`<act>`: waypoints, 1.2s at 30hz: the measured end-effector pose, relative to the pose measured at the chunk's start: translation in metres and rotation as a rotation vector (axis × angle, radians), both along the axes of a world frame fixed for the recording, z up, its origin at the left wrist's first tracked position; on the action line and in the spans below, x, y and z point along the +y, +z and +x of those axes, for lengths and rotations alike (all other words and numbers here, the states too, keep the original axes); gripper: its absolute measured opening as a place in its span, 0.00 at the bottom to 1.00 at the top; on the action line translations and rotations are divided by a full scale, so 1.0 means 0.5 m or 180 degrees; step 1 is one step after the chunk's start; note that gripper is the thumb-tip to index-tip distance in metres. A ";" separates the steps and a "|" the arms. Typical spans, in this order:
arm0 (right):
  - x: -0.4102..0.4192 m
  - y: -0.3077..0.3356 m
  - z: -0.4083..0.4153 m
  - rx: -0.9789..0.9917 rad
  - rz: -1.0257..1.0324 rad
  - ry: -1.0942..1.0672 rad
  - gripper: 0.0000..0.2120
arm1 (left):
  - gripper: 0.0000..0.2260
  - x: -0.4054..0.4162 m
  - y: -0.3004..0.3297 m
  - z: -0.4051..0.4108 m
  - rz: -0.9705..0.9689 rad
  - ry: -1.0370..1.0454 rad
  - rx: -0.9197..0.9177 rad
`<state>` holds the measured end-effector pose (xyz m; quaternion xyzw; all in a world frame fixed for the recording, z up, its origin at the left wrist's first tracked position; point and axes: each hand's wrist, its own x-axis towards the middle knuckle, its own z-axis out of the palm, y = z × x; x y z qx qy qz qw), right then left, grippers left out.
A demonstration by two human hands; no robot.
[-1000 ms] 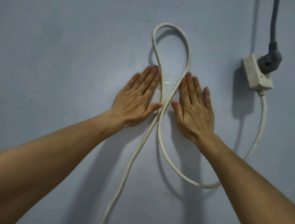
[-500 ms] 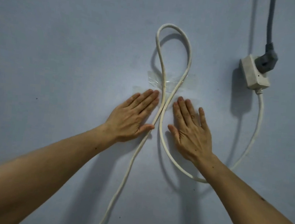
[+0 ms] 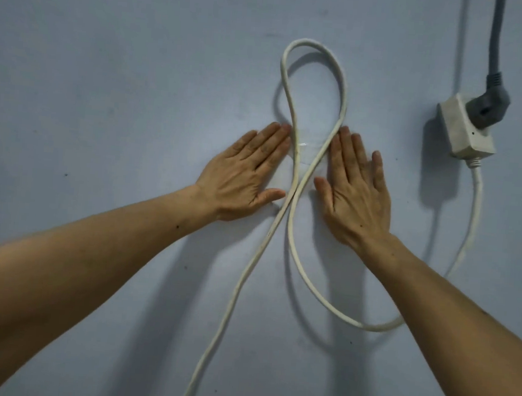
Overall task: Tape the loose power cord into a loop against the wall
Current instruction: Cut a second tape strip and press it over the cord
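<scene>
Both hands, left (image 3: 242, 177) and right (image 3: 355, 189), press flat beside the cord (image 3: 296, 169) crossing; thin tape (image 3: 308, 151) could peel, springing the loop free.

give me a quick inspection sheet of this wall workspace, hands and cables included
surface: pale blue wall, a few small dark specks.
job's things: white power cord forms an upright loop and crosses itself between the hands; clear tape lies across the strands just above the crossing.
clutter: nothing seen.
hands: left hand flat on the wall left of the crossing; right hand flat on the wall right of it; fingers straight, neither grips the cord.
cables: white cord runs from the white socket block, sags low, loops up, then drops out of frame; grey plug with a grey cable going up.
surroundings: only wall and shadows visible.
</scene>
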<state>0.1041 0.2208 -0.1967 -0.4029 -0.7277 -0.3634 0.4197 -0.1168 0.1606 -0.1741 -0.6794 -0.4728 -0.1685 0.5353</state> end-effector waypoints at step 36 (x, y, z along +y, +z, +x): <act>-0.016 -0.104 0.052 -0.0487 -0.0270 -0.0083 0.33 | 0.37 -0.026 -0.057 -0.040 -0.0283 0.0023 0.0196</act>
